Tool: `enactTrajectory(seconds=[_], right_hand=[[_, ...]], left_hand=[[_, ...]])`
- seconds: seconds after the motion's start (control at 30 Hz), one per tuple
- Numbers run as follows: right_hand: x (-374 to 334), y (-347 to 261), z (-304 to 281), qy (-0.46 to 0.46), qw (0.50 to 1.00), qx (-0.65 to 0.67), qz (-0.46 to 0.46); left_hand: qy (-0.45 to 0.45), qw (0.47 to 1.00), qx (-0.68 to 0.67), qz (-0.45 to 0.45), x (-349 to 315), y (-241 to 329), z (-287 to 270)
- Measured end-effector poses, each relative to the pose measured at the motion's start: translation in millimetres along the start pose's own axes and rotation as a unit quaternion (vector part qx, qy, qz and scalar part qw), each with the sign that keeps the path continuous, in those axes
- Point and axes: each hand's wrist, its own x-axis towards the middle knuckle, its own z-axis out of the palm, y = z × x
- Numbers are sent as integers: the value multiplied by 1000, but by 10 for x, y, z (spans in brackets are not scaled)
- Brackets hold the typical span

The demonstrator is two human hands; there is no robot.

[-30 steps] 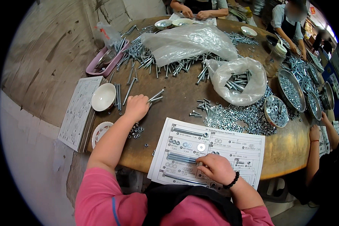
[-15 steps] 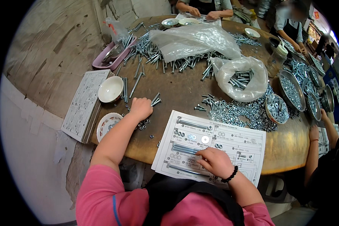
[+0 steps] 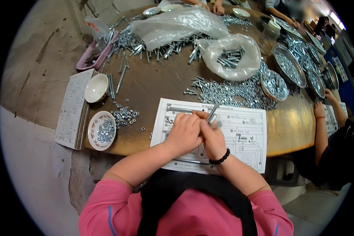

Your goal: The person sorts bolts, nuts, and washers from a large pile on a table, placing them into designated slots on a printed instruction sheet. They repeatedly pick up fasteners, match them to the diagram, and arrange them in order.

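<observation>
Even daylight, soft shadows, fisheye-bent edges, blurred far corner.

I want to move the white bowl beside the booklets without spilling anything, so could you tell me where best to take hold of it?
Probably by its rim, from above. The white bowl stands upright, mouth open, with loose bolts along its right side and the stack of booklets to its left; the near and far rim look free, so a hand could pinch there.

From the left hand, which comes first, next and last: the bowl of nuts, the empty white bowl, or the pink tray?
Measured from the left hand:
1. Bowl of nuts, to its left at the table edge.
2. White bowl, farther up and left.
3. Pink tray, far back on the left.
</observation>
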Motion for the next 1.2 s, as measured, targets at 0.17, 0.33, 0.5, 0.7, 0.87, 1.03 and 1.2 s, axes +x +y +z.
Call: enactTrajectory(seconds=[0.17, 0.33, 0.5, 0.7, 0.87, 1.03, 1.2], right_hand=[[-154, -303, -502, 88, 990, -88, -61], [-355, -375, -759, 9, 727, -684, -66], [-394, -74, -726, -45, 542, -828, -138], [-493, -50, -746, -35, 555, -807, -198], [-681, -286, -942, -2, 635, -755, -161], [-746, -327, -1034, 41, 682, -729, -43], [-697, -276, -1010, 25, 710, -703, -32]], left_hand=[[-22, 999, -39, 17, 122, 75, -188], [-49, 986, -140, -76, -34, -70, -144], [-105, 986, -128, -23, -103, -18, 84], [-199, 979, -28, 35, -31, 147, 278], [-248, 969, 17, 14, 14, 203, 372], [-239, 971, 9, 11, 39, 201, 430], [-216, 976, 29, 14, 71, 202, 413]])
